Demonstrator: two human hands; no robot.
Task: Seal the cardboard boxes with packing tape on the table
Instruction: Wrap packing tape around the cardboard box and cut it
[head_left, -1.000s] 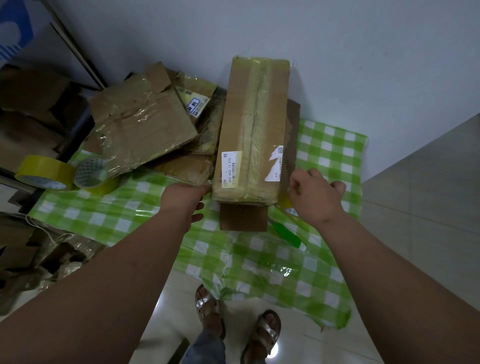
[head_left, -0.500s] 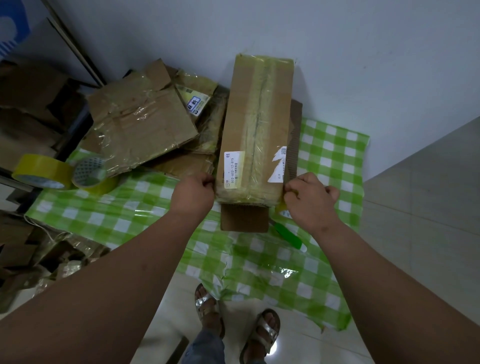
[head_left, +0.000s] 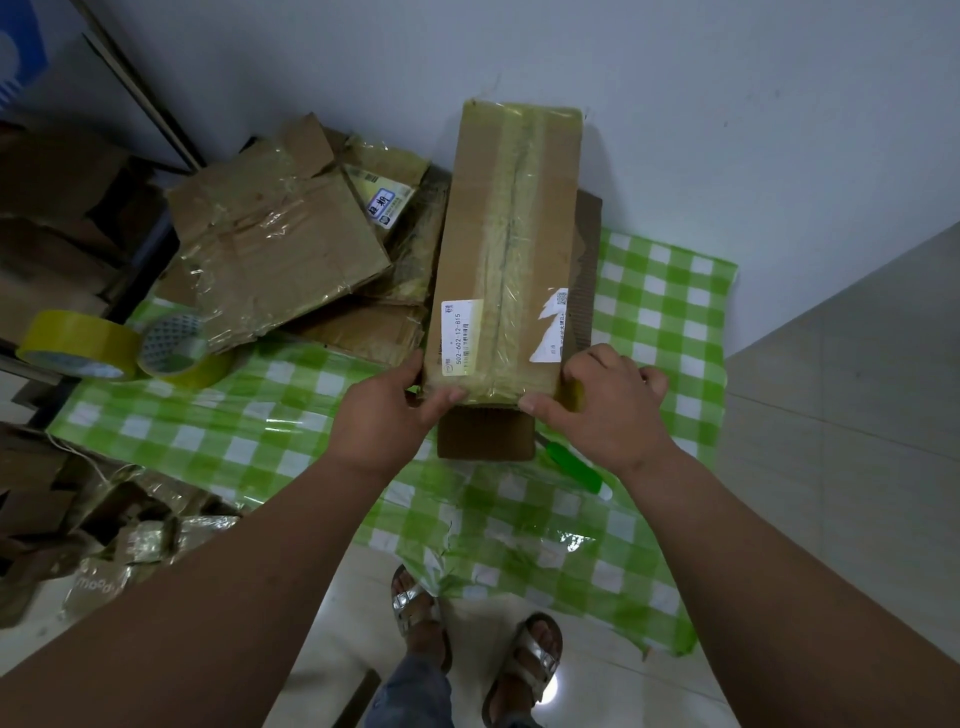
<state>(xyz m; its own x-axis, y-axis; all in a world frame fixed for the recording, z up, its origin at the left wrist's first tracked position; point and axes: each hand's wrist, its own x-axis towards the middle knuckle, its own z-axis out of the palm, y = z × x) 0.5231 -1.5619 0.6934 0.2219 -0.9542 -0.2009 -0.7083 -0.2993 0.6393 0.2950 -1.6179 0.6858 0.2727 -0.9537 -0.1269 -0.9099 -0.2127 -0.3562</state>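
Observation:
A long cardboard box (head_left: 511, 249) lies lengthwise on the green checked tablecloth (head_left: 660, 312), with yellowish tape down its top seam and over its near end. My left hand (head_left: 384, 410) grips the near left corner, thumb on the front edge. At the near right corner my right hand (head_left: 608, 410) lays its thumb and forefinger on the box and curls round something yellow (head_left: 573, 396), apparently a tape roll, mostly hidden by the hand. A flat brown cardboard piece (head_left: 485, 434) sticks out from under the box.
Two yellow tape rolls (head_left: 78, 343) (head_left: 179, 351) sit at the table's left edge. A pile of flattened, taped cardboard (head_left: 275, 249) lies left of the box. A green-handled cutter (head_left: 571, 467) rests near my right wrist. More cardboard scraps (head_left: 104, 519) are on the floor to the left.
My left hand went from lying beside the box to gripping its near left corner. My right hand shifted forward onto the near right corner.

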